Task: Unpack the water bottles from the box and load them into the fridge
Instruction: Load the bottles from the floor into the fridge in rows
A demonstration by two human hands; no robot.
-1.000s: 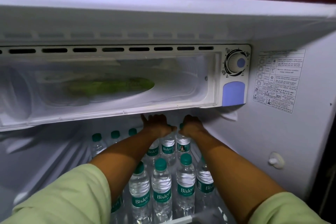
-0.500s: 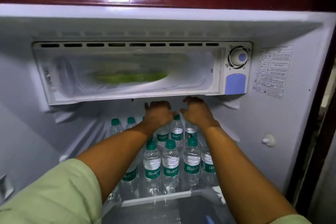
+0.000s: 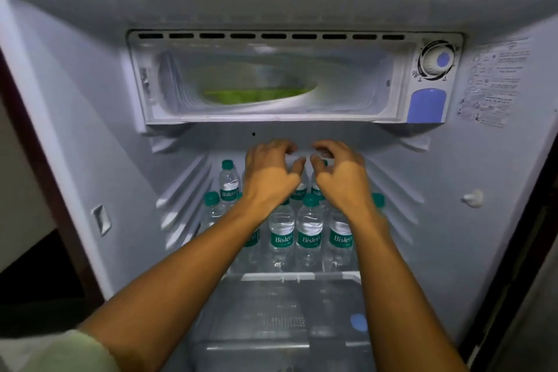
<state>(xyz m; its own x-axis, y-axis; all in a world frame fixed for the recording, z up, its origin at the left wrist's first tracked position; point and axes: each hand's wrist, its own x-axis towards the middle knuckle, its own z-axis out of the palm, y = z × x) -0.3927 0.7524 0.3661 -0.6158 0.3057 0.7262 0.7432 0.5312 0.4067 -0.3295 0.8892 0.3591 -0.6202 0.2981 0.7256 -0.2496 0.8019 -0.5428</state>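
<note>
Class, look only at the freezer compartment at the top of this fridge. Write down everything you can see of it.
The freezer compartment sits at the top of the fridge interior, above the water bottles. It is a wide white plastic box with a translucent front flap, shut. A row of dark vent slots runs along its top edge. Something green lies inside, blurred through the flap. At its right end are a round white thermostat dial with a blue centre and a blue button below. Neither hand touches it; both are lower.

fridge [image 3: 90, 118]: white inside, dark red outer edge | water bottles [image 3: 309, 238]: clear, green caps, green labels with white Bisleri lettering | dial [image 3: 437, 61]: white with blue centre | panel [image 3: 427, 106] under it: pale blue | sleeve [image 3: 60, 353]: light green | something green, blurred, in the freezer box [image 3: 271, 78]
</note>
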